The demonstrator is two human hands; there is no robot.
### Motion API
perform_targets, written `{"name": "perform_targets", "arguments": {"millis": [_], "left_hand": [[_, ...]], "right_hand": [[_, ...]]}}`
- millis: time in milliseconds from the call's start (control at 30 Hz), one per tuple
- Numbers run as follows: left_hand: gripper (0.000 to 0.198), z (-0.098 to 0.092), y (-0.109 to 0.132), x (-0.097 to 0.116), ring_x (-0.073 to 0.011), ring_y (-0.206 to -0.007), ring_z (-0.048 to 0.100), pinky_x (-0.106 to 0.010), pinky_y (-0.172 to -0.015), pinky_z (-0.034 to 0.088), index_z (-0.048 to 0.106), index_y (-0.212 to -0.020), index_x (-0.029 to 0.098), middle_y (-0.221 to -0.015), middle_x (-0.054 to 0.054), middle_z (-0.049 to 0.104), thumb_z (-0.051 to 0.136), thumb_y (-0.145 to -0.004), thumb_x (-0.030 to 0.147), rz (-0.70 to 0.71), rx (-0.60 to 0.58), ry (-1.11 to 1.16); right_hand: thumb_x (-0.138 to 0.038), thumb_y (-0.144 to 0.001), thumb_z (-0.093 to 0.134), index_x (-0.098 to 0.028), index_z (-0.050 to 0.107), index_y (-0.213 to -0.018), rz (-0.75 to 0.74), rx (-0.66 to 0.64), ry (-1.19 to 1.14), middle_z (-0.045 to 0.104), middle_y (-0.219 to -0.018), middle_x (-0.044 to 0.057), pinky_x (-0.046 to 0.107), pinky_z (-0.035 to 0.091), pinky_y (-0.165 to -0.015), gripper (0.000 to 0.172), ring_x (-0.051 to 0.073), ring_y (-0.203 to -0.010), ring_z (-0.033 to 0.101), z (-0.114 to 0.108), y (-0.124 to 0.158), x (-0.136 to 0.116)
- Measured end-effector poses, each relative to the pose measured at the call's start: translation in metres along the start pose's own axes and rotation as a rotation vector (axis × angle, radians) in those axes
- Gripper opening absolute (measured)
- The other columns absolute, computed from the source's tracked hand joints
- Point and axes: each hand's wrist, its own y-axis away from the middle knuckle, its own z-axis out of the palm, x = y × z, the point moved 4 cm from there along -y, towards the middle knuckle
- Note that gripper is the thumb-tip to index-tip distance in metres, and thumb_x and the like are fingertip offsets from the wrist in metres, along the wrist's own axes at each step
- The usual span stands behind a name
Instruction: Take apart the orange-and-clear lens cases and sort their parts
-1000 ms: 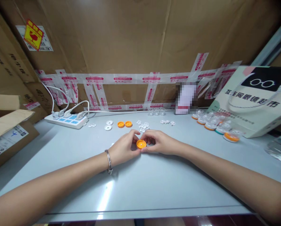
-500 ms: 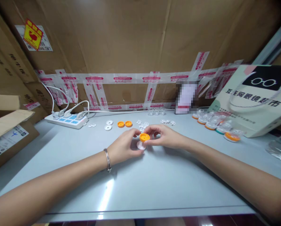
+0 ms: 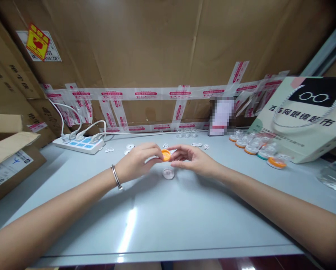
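My left hand [image 3: 141, 159] pinches an orange round plastic cap [image 3: 166, 155] by its left edge, holding it above the table. Close by on the right is my right hand [image 3: 189, 158], its thumb and fingers apart. Its fingertips come up to the cap's right edge; whether they touch it I cannot tell. Below the cap, a clear round disc-shaped piece [image 3: 168, 173] lies on the table between my hands. Small white plastic parts [image 3: 165, 146] lie just behind the cap, partly hidden by it and my fingers.
White rings [image 3: 130, 146] lie behind my left hand, and more small white parts [image 3: 206, 146] sit behind my right. Clear cups [image 3: 186, 133] and a phone [image 3: 222, 117] stand at the back. Several assembled pieces [image 3: 276, 162] line the right, beside a paper bag [image 3: 305, 123]. A power strip [image 3: 79, 144] is left.
The orange cap has moved slightly left and up, away from the clear piece, now fully visible. My left hand has shifted from around both pieces onto the cap; my right fingers have loosened.
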Motion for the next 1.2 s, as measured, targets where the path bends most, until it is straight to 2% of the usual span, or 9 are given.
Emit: {"name": "perform_targets", "arguments": {"millis": [67,133,267,500,667,767,900,1067,1200], "left_hand": [[0.014,-0.009,-0.001,-0.016,-0.0154,-0.077,0.056,-0.028,-0.072,0.044,0.061,-0.08,0.018,-0.08,-0.005,0.062,0.049,-0.083,0.024,-0.072,0.01,-0.056],[0.015,-0.012,0.0,-0.035,-0.0153,-0.075,0.056,-0.028,-0.07,0.044,0.062,-0.078,0.018,-0.08,-0.004,0.062,0.05,-0.082,0.025,-0.138,-0.032,-0.095],[0.016,-0.004,0.006,-0.062,-0.0154,-0.074,0.057,-0.028,-0.071,0.044,0.064,-0.079,0.018,-0.081,-0.005,0.062,0.05,-0.081,0.024,-0.214,-0.171,-0.135],[0.016,0.01,0.009,-0.071,-0.0166,-0.08,0.057,-0.029,-0.076,0.043,0.067,-0.078,0.02,-0.085,-0.005,0.062,0.052,-0.08,0.026,-0.193,-0.155,-0.221],[0.014,0.013,0.011,-0.076,-0.017,-0.081,0.056,-0.03,-0.075,0.043,0.068,-0.082,0.023,-0.089,-0.005,0.061,0.056,-0.078,0.027,-0.218,-0.126,-0.262],[0.015,0.013,0.011,-0.074,-0.0171,-0.081,0.056,-0.031,-0.075,0.043,0.068,-0.086,0.022,-0.091,-0.005,0.061,0.056,-0.078,0.026,-0.219,-0.11,-0.266],[0.016,0.012,0.008,-0.057,-0.0175,-0.083,0.055,-0.032,-0.077,0.043,0.067,-0.087,0.02,-0.09,-0.006,0.06,0.054,-0.08,0.025,-0.193,-0.084,-0.196],[0.013,0.025,0.006,-0.021,-0.0161,-0.082,0.055,-0.029,-0.076,0.042,0.065,-0.085,0.019,-0.085,-0.004,0.06,0.053,-0.081,0.02,-0.077,-0.21,-0.06],[0.012,0.034,0.006,-0.006,-0.0159,-0.078,0.055,-0.028,-0.072,0.042,0.066,-0.082,0.017,-0.081,-0.004,0.06,0.054,-0.081,0.023,-0.042,-0.236,-0.081]], "right_hand": [[-0.035,-0.071,0.063,-0.02,0.051,-0.109,0.025,0.051,0.002,0.064,-0.087,0.004,0.032,0.048,-0.074,0.044,0.015,-0.079,0.06,-0.005,-0.002,0.004],[-0.037,-0.075,0.059,-0.019,0.054,-0.105,0.043,0.08,0.041,0.064,-0.088,0.005,0.033,0.048,-0.074,0.036,0.016,-0.08,0.06,-0.01,-0.003,0.008],[-0.038,-0.077,0.056,-0.017,0.057,-0.099,0.048,0.069,0.139,0.064,-0.09,0.006,0.034,0.047,-0.078,0.031,0.016,-0.082,0.06,-0.012,-0.003,0.01],[-0.038,-0.076,0.056,-0.018,0.061,-0.094,0.047,0.068,0.271,0.064,-0.087,0.004,0.032,0.045,-0.075,0.028,0.016,-0.08,0.058,-0.01,-0.003,0.006],[-0.031,-0.075,0.054,-0.017,0.059,-0.084,0.034,-0.033,0.341,0.059,-0.077,0.001,0.029,0.044,-0.069,0.017,0.013,-0.071,0.053,-0.008,-0.002,0.012],[-0.026,-0.072,0.055,-0.018,0.054,-0.086,0.034,-0.143,0.423,0.054,-0.076,0.0,0.026,0.041,-0.064,0.016,0.012,-0.068,0.049,-0.005,0.001,0.013],[-0.031,-0.067,0.062,-0.019,0.053,-0.096,0.002,-0.226,0.522,0.05,-0.083,0.002,0.025,0.04,-0.067,0.033,0.013,-0.073,0.046,-0.001,0.005,0.01],[-0.042,-0.067,0.065,-0.019,0.055,-0.1,-0.065,-0.223,0.518,0.05,-0.085,0.002,0.027,0.04,-0.07,0.042,0.014,-0.077,0.046,0.007,0.005,0.008],[-0.046,-0.064,0.067,-0.017,0.056,-0.092,-0.078,-0.152,0.466,0.049,-0.08,0.001,0.026,0.039,-0.068,0.041,0.014,-0.074,0.046,0.015,0.003,0.014]]}}
